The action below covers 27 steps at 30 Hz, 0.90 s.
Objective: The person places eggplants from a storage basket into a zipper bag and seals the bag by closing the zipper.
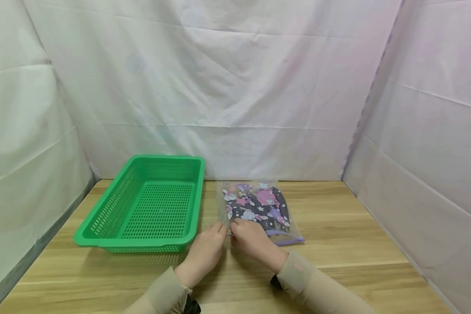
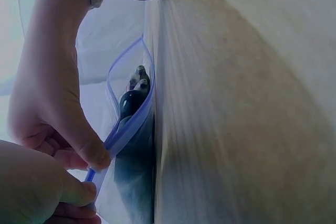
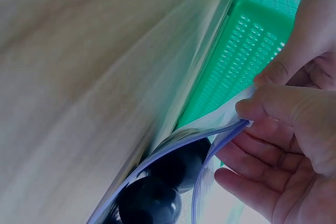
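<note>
A clear zip bag [image 1: 221, 201] lies on the table with its purple zip edge [image 1: 288, 240] toward me. Inside is a dark, rounded item [image 1: 259, 207] printed with pink, white and purple cartoon figures and stars; its exact kind I cannot tell. My left hand [image 1: 206, 249] pinches the left end of the zip edge. Close beside it, my right hand [image 1: 253, 240] pinches the same strip between thumb and fingers. Farther right the bag's mouth gapes, and dark glossy bulges [image 3: 149, 200] show through it in the right wrist view.
A green perforated plastic basket [image 1: 199, 200] stands left of the bag, its near right corner close to my left hand. The wooden table [image 1: 345, 235] extends to the right. White cloth [image 1: 235, 87] hangs behind and along both sides.
</note>
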Tool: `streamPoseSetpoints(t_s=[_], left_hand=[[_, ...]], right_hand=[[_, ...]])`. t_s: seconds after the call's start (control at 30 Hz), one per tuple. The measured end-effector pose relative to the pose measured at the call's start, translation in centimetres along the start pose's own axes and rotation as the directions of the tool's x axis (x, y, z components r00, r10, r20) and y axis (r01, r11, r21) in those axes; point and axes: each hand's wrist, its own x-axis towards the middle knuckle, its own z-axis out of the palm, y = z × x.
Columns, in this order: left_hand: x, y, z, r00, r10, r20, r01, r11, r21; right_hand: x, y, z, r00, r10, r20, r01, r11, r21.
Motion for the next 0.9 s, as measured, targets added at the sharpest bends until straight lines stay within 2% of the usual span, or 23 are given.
streamPoseSetpoints(t_s=[0.27, 0.6, 0.9], left_hand=[[0.0, 0.0, 0.0, 1.0, 0.0, 0.016, 0.0, 1.0, -0.007], [-0.1, 0.0, -0.2, 0.999, -0.009, 0.031, 0.009, 1.0, -0.001], [0.0, 0.0, -0.3, 1.0, -0.006, 0.023, 0.006, 1.0, 0.023]], right_hand=[[-0.5, 0.6, 0.1, 0.999, 0.035, 0.011, -0.035, 0.999, -0.015], [-1.0, 1.0, 0.1, 1.0, 0.03, 0.002, -0.03, 0.999, -0.022], [-1.1, 1.3, 0.2, 0.998, -0.002, -0.07, -0.002, 0.999, -0.051]])
